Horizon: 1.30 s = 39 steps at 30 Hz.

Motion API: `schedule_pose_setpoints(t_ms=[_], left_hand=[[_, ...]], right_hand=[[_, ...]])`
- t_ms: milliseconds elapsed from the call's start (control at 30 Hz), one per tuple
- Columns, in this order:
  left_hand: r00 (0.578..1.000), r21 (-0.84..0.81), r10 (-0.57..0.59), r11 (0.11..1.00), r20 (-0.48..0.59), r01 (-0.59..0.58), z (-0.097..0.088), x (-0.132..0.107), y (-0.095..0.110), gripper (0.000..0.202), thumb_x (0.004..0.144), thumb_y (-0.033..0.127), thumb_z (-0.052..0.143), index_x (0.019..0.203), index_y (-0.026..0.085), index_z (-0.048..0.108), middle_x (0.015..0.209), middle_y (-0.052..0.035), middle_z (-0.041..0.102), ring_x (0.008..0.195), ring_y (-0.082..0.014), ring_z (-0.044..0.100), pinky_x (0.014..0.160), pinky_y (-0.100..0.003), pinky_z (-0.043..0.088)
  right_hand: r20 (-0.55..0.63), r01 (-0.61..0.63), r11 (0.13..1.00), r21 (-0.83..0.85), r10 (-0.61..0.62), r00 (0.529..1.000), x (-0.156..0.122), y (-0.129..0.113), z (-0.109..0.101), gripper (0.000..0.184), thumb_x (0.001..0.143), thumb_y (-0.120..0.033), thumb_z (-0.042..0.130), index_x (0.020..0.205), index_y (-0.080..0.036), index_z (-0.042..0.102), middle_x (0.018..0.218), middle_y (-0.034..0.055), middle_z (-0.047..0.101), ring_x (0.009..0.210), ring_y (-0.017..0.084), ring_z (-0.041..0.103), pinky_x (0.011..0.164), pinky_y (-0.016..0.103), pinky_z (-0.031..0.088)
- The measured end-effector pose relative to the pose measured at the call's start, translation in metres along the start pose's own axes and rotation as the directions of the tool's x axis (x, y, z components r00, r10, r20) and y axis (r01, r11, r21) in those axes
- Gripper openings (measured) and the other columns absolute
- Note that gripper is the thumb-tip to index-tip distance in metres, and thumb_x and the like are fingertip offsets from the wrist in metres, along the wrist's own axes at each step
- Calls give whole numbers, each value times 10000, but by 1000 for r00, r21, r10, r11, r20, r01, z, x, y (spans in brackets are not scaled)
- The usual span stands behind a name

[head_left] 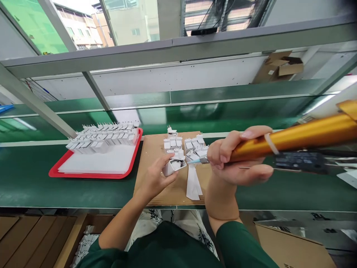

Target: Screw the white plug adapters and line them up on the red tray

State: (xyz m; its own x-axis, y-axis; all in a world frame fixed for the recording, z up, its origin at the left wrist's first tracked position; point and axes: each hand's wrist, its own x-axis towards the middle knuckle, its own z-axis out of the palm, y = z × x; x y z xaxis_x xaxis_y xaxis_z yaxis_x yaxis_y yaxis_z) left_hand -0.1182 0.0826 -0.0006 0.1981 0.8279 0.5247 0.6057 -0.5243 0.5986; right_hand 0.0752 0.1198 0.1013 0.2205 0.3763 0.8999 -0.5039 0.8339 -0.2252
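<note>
My left hand [156, 175] grips a small white plastic housing [169, 169] with its open side tilted toward the right; the parts inside are too small to tell. In my right hand [237, 156] is a glue gun [292, 136] with a long gold barrel and a black block strapped beneath. Its pale blue nozzle tip [195, 161] points left, close to the housing's rim; I cannot tell whether they touch. Behind my hands, several similar white housings [173, 142] stand in two groups on a cardboard sheet [150, 149].
A red tray [131, 169] on the left carries rows of white housings [103, 138] on white sheets. A white paper strip [193, 186] lies on the cardboard. The green bench [92, 193] ends near my lap. Boxes [292, 245] stand below it, and an open carton [279, 67] sits behind.
</note>
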Motion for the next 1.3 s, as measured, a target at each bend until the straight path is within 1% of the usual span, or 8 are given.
schedule_pose_setpoints(t_ms=[133,200,300,567,700,800,1067,1300], left_hand=[[995,42,95,995,-10,-95,-5,11,12,563,824,182,716,1352,255,533,1219,-47,704,1037,-185,698,924,-299,582],[991,57,130,990,-15,-129,-7,14,16,578,818,162,714,1356,259,529,1204,-43,703,1026,-181,695,909,-288,580],[987,68,158,985,-23,-156,-9,16,21,574,821,163,711,1356,261,524,1191,-44,701,1011,-183,695,886,-285,580],[986,91,168,982,-14,-166,-11,18,28,563,828,191,719,1350,268,521,1158,-44,702,970,-182,702,856,-284,587],[987,94,159,983,2,-158,-11,19,28,551,836,200,707,1354,265,527,1182,-52,697,1003,-191,702,894,-297,587],[987,90,159,983,-3,-158,-11,19,27,559,830,186,711,1353,260,528,1180,-50,701,1004,-188,703,900,-293,587],[991,81,131,988,1,-131,-11,18,26,542,836,197,707,1347,262,536,1172,-49,705,1005,-191,702,898,-302,590],[990,70,141,988,-3,-141,-9,18,24,554,833,192,713,1351,268,530,1195,-51,703,1026,-196,704,914,-310,592]], right_hand=[[38,-11,999,42,9,999,0,0,-3,326,867,-503,650,1037,-227,617,550,-102,467,277,32,279,243,149,320],[46,-3,999,51,0,999,1,1,-3,342,864,-507,650,1051,-223,626,554,-102,464,283,30,296,250,142,323],[42,14,999,38,-16,999,1,2,-2,310,864,-490,650,1052,-244,623,542,-113,453,271,26,263,238,136,295],[39,-16,1000,5,16,999,1,2,-5,279,872,-490,645,1038,-270,603,536,-123,451,260,34,287,242,142,320],[59,-11,1000,-20,12,998,1,3,-6,255,885,-494,641,1030,-292,584,520,-133,439,235,31,261,230,140,299],[40,-1,999,-51,4,999,1,4,-6,254,898,-514,613,1021,-295,574,507,-136,422,232,31,231,226,143,285],[83,-27,999,47,23,996,1,2,-7,257,891,-461,648,1057,-272,595,543,-119,447,256,37,307,247,150,310],[73,-23,998,62,18,997,2,2,-4,252,885,-466,669,1039,-277,607,523,-120,438,244,41,292,221,153,299]])
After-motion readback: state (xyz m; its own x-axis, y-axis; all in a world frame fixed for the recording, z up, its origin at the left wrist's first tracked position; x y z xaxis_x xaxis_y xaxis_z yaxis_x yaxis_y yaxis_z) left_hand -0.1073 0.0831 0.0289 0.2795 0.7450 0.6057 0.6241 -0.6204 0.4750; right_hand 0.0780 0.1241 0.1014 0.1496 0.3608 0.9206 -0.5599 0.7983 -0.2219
